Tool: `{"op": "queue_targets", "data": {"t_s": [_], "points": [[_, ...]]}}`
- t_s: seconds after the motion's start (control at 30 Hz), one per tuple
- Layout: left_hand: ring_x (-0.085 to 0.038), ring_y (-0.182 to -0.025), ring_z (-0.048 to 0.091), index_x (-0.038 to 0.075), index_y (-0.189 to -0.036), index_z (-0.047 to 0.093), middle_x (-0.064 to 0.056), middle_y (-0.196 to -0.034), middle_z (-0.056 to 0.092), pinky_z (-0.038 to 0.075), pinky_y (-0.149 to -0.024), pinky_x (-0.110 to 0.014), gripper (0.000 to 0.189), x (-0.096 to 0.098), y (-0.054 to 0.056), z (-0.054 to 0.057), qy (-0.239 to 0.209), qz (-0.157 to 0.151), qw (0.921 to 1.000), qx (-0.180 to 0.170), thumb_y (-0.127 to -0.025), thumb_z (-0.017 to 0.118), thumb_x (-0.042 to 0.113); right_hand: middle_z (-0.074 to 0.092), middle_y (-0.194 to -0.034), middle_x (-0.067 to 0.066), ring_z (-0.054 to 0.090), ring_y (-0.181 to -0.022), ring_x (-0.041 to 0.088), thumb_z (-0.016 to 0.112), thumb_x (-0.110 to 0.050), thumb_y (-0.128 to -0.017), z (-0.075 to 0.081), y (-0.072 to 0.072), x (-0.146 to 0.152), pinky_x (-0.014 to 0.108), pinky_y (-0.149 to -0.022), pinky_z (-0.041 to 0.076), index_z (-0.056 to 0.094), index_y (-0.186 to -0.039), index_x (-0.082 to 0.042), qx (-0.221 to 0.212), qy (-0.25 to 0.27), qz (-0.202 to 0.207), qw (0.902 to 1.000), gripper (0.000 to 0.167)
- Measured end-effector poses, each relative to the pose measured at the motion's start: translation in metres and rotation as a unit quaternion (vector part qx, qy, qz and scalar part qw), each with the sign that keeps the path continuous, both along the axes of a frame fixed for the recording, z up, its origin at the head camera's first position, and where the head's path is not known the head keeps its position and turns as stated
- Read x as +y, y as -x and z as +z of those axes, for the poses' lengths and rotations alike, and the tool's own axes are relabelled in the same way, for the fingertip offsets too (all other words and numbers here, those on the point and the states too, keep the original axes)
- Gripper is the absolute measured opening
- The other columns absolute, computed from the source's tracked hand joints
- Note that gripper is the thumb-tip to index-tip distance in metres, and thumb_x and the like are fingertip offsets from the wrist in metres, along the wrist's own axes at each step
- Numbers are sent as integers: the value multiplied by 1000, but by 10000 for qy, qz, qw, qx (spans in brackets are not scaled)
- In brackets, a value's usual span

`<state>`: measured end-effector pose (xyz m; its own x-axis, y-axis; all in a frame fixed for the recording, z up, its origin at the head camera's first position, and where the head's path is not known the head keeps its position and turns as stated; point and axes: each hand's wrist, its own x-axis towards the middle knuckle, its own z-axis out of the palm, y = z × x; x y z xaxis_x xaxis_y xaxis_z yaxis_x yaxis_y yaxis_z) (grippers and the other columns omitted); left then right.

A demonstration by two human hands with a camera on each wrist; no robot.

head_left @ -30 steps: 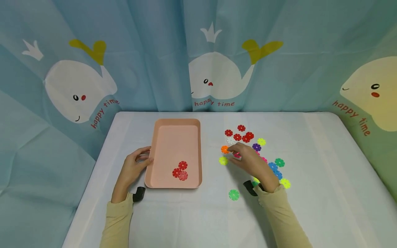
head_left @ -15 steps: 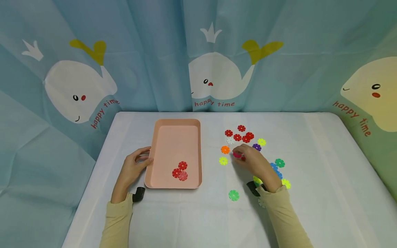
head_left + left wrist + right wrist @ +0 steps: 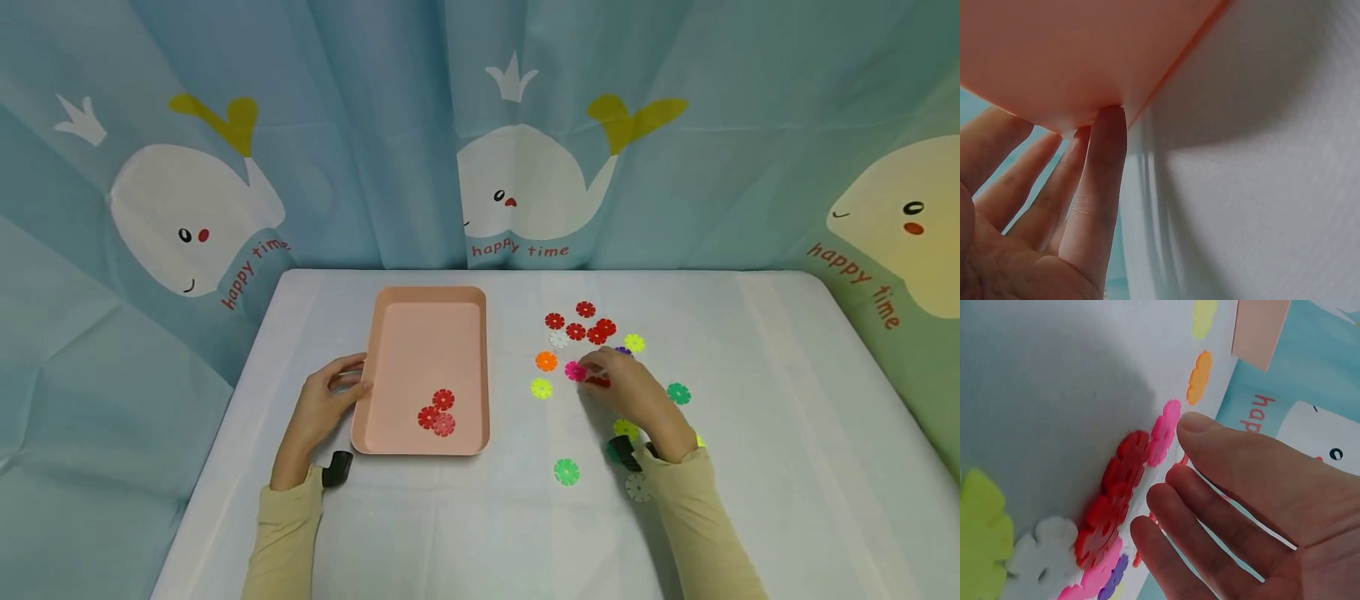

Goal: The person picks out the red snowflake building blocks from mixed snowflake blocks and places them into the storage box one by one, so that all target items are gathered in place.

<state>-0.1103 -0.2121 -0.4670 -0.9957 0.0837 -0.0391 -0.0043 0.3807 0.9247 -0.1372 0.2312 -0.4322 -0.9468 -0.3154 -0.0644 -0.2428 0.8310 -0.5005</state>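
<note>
In the head view my left hand (image 3: 321, 406) is at the left side of a pink tray (image 3: 431, 333). Its fairly straight fingers touch the tray's edge, as the left wrist view also shows. Three red and pinkish flower-shaped discs (image 3: 443, 400) lie together in the tray's near right part. My right hand (image 3: 628, 390) hovers low over the loose discs, fingers slightly bent and apart, holding nothing in the right wrist view. Just left of its fingertips lies a hot pink disc (image 3: 574, 371). Red discs (image 3: 1105, 525) lie beside and partly below the fingers.
Several red discs (image 3: 576, 332) sit beyond the right hand, near a white disc (image 3: 558, 339). An orange disc (image 3: 546, 361) and a yellow one (image 3: 541, 388) lie between hand and tray. Green discs (image 3: 566, 472) are nearer and farther right. A patterned curtain (image 3: 390, 167) hangs behind the table.
My right hand has shifted a little to the right, so the hot pink disc now shows fully. The left hand and the tray have stayed in place.
</note>
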Motion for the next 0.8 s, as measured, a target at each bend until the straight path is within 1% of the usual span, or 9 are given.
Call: {"op": "queue_targets", "data": {"t_s": [0.3, 0.57, 0.8], "points": [[-38, -120, 59, -3, -144, 48, -24, -143, 51, 47, -89, -15, 55, 0, 1, -1, 53, -7, 10000, 8, -95, 68, 13, 67, -108, 18, 64, -97, 31, 81, -7, -82, 5, 0, 6, 46, -84, 57, 66, -117, 6, -256, -81, -237, 9994, 39], [-38, -121, 59, -3, -144, 47, -24, -143, 51, 46, -88, -13, 56, 0, 2, -1, 38, -22, 10000, -1, -95, 68, 13, 68, -102, 15, 64, -93, 28, 82, -8, -81, 4, 0, 9, 44, -82, 58, 68, -114, 5, -354, -93, -281, 9989, 37], [-37, -121, 59, -1, -144, 49, -23, -143, 52, 46, -87, -12, 55, 1, 0, 0, -42, 18, 10000, -48, -95, 69, 14, 69, -105, 15, 63, -99, 31, 82, -7, -80, 3, 1, 9, 46, -85, 57, 68, -115, 3, -575, -170, -326, 9977, 39]]}}
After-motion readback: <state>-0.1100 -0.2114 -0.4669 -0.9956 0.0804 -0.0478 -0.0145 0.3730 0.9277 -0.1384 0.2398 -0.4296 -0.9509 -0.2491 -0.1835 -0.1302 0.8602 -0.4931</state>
